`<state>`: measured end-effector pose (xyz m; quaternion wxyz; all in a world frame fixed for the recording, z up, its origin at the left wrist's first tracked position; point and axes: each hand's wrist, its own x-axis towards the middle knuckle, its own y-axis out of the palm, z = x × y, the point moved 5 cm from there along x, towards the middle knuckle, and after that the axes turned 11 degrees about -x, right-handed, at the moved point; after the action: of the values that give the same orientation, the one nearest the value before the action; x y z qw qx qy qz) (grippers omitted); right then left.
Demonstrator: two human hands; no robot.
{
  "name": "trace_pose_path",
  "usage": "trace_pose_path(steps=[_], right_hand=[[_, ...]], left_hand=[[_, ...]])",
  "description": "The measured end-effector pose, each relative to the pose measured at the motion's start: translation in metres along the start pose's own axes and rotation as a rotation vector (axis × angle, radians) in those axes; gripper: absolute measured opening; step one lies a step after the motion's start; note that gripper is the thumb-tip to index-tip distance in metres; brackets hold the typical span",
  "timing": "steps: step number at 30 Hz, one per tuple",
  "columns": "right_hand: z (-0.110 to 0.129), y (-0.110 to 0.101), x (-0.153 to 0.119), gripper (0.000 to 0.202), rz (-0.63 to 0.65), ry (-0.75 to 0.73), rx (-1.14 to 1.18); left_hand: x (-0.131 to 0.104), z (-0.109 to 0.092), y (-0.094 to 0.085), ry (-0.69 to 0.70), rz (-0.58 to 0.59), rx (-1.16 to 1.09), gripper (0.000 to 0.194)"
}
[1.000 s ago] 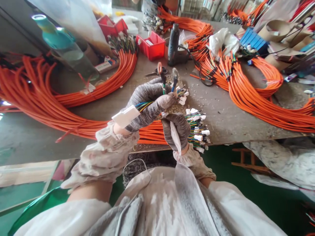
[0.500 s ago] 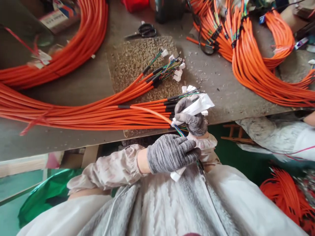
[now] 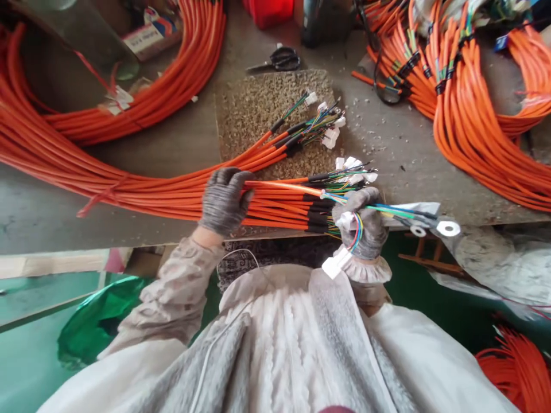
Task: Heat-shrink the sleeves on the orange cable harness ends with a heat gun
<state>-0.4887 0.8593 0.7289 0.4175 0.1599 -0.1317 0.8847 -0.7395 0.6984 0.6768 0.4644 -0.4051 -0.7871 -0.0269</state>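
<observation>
My left hand (image 3: 226,201), in a grey knit glove, is closed around one orange cable (image 3: 284,187) lying over the bundle. The black sleeve seen earlier on that cable is hidden under this hand. In my right hand (image 3: 365,223), also gloved, are the coloured wires (image 3: 390,210) from the cable's stripped end. These wires lead right to two ring terminals (image 3: 448,229), and a shorter set bends down to a white plug connector (image 3: 336,263). Behind the wires a white strip (image 3: 424,207) sticks out past my right hand. Beneath lies the bundle of orange cables (image 3: 275,221) with black-sleeved ends.
Scissors (image 3: 284,58) lie behind a speckled board (image 3: 245,109). More cable ends with white connectors (image 3: 331,136) rest on the board. A coiled orange bundle (image 3: 202,51) is at the back left, another bundle (image 3: 456,103) at the right. Another person's sleeve (image 3: 491,258) shows at the right.
My left hand has moved from below the wires leftward onto the cable, over its black sleeve. My right hand now has the wires and terminals extended to the right. The view has shifted slightly.
</observation>
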Motion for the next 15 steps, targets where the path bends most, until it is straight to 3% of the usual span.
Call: trace_pose_path(steps=[2, 3, 5, 8, 11, 13, 15], right_hand=[[-0.002, 0.000, 0.012, 0.057, 0.016, 0.068, 0.165], [-0.003, 0.001, 0.018, 0.062, 0.039, 0.112, 0.218], [-0.007, 0.001, 0.026, 0.074, 0.077, 0.206, 0.265], [-0.014, 0.001, 0.030, 0.069, 0.063, 0.325, 0.412], [-0.018, 0.002, 0.029, 0.043, 0.024, 0.376, 0.587], [-0.021, 0.002, 0.030, 0.037, -0.005, 0.408, 0.659], [-0.026, 0.002, 0.033, 0.032, -0.036, 0.471, 0.702]], left_hand=[[-0.004, 0.053, -0.021, -0.103, 0.094, -0.058, 0.028], [-0.003, 0.070, -0.021, -0.138, 0.160, -0.102, 0.031], [0.005, 0.082, -0.003, -0.161, 0.303, -0.213, 0.034], [0.028, 0.046, 0.054, -0.159, 0.410, -0.335, 0.035], [0.057, -0.007, 0.103, -0.268, 0.331, -0.250, 0.059], [0.068, -0.032, 0.121, -0.275, 0.383, -0.212, 0.071], [0.072, -0.035, 0.124, -0.267, 0.428, -0.224, 0.077]])
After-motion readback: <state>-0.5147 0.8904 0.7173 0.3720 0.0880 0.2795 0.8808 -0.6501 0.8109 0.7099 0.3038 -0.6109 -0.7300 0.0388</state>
